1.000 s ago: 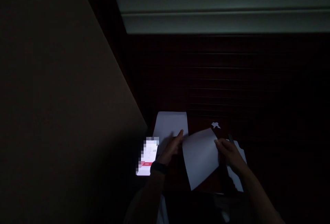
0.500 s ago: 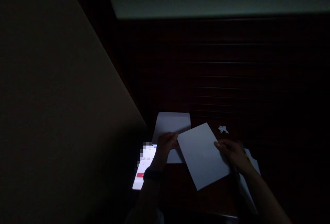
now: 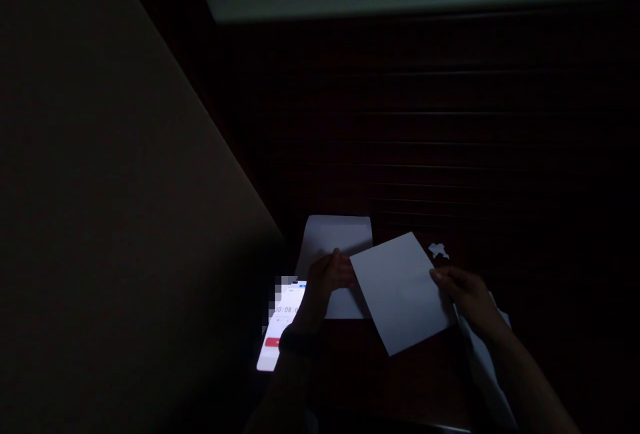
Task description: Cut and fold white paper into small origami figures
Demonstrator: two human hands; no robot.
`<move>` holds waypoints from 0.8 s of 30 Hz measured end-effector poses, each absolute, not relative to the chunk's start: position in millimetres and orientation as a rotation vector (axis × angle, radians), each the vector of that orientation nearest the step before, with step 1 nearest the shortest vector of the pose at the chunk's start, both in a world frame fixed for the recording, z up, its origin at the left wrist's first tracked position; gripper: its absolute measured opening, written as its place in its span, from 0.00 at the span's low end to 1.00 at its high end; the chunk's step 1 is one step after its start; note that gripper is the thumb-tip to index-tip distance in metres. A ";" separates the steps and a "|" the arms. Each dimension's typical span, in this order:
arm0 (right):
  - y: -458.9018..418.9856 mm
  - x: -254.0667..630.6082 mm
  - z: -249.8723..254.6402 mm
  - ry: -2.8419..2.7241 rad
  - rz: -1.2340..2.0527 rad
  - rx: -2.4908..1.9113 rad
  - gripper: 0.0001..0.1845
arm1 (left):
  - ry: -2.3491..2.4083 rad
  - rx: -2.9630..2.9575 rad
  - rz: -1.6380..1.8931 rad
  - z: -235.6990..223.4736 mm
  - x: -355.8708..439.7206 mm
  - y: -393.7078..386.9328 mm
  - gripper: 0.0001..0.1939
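A square sheet of white paper (image 3: 403, 297) is held up at a tilt over the dark table. My right hand (image 3: 467, 297) pinches its right edge, thumb on top and the other fingers underneath. At the sheet's left corner, my left hand (image 3: 327, 277) has its thumb lifted away from the fingers. Those fingertips reach to the paper's edge; whether they touch its underside cannot be made out. Under and behind my left hand lies another white sheet (image 3: 337, 231), partly covered. A small folded or crumpled white paper piece (image 3: 439, 250) rests beyond the held sheet.
A lit phone (image 3: 283, 327) showing a timer lies left of my left wrist, partly hidden by it. More white paper (image 3: 485, 361) lies beneath my right forearm. A pale wall (image 3: 150, 187) rises on the left, dark slatted wood (image 3: 425, 127) behind. The scene is very dim.
My left thumb has lifted off the sheet's corner. The sheet has shifted slightly right and up with my right hand. A yellow bit beside my right wrist is out of sight now.
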State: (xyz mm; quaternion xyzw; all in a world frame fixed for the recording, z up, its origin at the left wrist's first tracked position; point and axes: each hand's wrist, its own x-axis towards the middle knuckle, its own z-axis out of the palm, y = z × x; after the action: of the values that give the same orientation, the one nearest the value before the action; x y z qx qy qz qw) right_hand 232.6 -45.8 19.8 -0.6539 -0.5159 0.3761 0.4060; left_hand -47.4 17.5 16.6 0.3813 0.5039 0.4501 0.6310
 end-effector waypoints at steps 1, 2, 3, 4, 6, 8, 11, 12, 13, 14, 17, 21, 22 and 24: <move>-46.0 233.0 20.7 -1.305 0.951 -1.652 0.18 | 1.159 0.882 1.014 18.3 -47.1 16.5 0.25; -46.2 233.1 21.7 -1.308 0.954 -1.654 0.18 | 1.163 0.922 0.996 19.9 -46.9 15.2 0.25; -46.4 233.0 22.8 -1.310 0.962 -1.658 0.18 | 1.163 0.985 0.978 21.3 -46.8 13.8 0.24; -46.7 232.6 24.2 -1.308 0.970 -1.662 0.18 | 1.160 1.059 0.961 22.5 -46.8 12.4 0.22; -47.8 230.9 27.5 -1.293 1.002 -1.658 0.19 | 1.157 1.177 0.935 23.7 -46.8 10.2 0.19; -49.5 227.8 30.9 -1.255 1.112 -1.606 0.20 | 1.175 1.204 0.946 23.7 -46.9 9.2 0.18; -51.7 223.6 33.3 -1.188 1.385 -1.483 0.26 | 1.190 1.187 0.989 23.7 -47.2 8.8 0.17; -52.1 223.4 32.8 -1.187 1.453 -1.468 0.26 | 1.186 1.195 0.996 24.3 -47.5 8.6 0.16; -52.4 224.0 31.8 -1.199 1.496 -1.474 0.25 | 1.175 1.213 0.992 25.3 -48.1 8.1 0.16; -52.7 225.6 30.5 -1.221 1.519 -1.493 0.24 | 1.161 1.236 0.980 26.7 -48.9 7.5 0.16; -54.2 234.0 27.1 -1.299 1.590 -1.512 0.21 | 1.106 1.319 0.891 31.1 -52.1 5.4 0.16; -56.6 243.2 26.8 -1.339 1.679 -1.471 0.20 | 1.050 1.406 0.740 31.1 -56.5 5.0 0.14; -57.0 244.1 27.0 -1.345 1.679 -1.474 0.20 | 1.046 1.417 0.719 29.6 -57.3 5.5 0.14; -58.0 245.2 27.8 -1.371 1.668 -1.487 0.20 | 1.054 1.428 0.695 26.0 -58.5 6.6 0.14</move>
State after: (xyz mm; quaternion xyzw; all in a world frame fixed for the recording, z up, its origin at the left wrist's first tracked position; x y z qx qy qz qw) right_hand 245.2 -58.0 27.8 -0.5481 -0.5055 0.6149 0.2568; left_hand -58.5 6.6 26.0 0.6107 0.4507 0.2972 0.5793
